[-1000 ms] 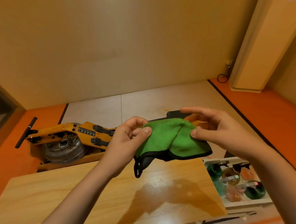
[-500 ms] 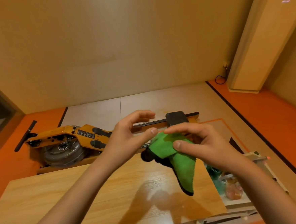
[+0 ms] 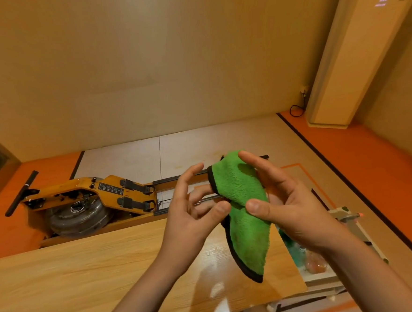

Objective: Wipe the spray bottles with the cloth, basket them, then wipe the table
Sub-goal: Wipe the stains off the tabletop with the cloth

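Green cloth [image 3: 247,216] is held above the wooden surface [image 3: 86,273], pinched by right hand [image 3: 284,206] thumb and fingers. Left hand [image 3: 192,215] is half open, thumb touching the cloth edge. Soft, light, floppy; best bunched into the palm. Bottles partly hidden at right.

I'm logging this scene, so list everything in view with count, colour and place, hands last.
cloth: one, green with black edging, held above the table's right end.
table: one, light wood, in front of the person.
rowing machine: one, orange and black, on the floor behind the table.
basket: one, pale, right of the table, holding green and orange bottles, count unclear.
tall unit: one, cream, right corner.
left hand: fingers spread, thumb touching the cloth.
right hand: pinching the cloth.
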Tool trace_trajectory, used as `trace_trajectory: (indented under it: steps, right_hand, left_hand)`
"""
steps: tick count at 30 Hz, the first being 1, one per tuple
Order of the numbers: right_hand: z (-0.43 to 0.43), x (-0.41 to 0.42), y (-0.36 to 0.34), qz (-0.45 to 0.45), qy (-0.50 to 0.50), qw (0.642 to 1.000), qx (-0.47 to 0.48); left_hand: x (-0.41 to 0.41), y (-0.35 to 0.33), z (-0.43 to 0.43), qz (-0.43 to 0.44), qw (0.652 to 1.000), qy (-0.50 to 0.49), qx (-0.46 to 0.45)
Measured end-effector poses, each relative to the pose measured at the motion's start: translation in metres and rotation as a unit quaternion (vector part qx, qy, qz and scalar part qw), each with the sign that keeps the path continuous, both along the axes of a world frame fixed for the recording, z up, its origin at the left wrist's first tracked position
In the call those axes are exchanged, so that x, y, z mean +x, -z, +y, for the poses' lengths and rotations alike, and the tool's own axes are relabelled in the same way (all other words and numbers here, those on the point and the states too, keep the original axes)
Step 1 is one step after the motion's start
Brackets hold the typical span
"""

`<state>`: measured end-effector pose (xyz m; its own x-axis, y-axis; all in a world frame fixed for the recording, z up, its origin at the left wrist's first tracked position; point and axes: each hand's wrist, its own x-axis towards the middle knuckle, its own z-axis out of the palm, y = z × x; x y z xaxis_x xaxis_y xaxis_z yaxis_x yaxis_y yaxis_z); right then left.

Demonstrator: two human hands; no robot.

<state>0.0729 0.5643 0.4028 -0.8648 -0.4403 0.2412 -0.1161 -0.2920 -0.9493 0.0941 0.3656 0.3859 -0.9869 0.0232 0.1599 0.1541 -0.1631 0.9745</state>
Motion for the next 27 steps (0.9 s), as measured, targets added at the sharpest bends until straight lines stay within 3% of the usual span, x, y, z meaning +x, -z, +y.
trace_trajectory:
  steps: [7,10,12,15,18,22,25,27]
  right_hand:
    - [0.018,0.007,0.002,-0.009,0.0,0.999,0.047]
    - [0.027,0.006,0.003,0.015,-0.002,0.992,0.125]
    - [0.034,0.004,0.005,0.065,0.017,0.97,0.235]
    - [0.039,-0.002,0.013,0.204,0.079,0.895,0.388]
    - [0.038,-0.006,0.026,0.281,0.132,0.854,0.416]
    - [0.036,-0.013,0.042,0.177,0.109,0.895,0.395]
    - [0.029,-0.02,0.062,0.044,0.073,0.948,0.307]
    - [0.019,-0.023,0.084,-0.045,0.091,0.966,0.238]
  left_hand:
    - [-0.001,0.001,0.015,0.001,0.997,0.047,-0.066]
    - [-0.005,0.003,0.016,-0.002,0.996,0.049,-0.076]
    - [-0.007,0.004,0.016,-0.007,0.996,0.063,-0.069]
    - [-0.01,0.011,0.014,0.007,0.991,0.067,-0.115]
    - [-0.013,0.025,0.012,0.046,0.977,0.041,-0.205]
    - [-0.015,0.038,0.007,0.055,0.958,0.035,-0.281]
    - [-0.022,0.056,0.007,0.02,0.967,0.078,-0.241]
    - [-0.029,0.076,0.012,-0.013,0.978,0.052,-0.203]
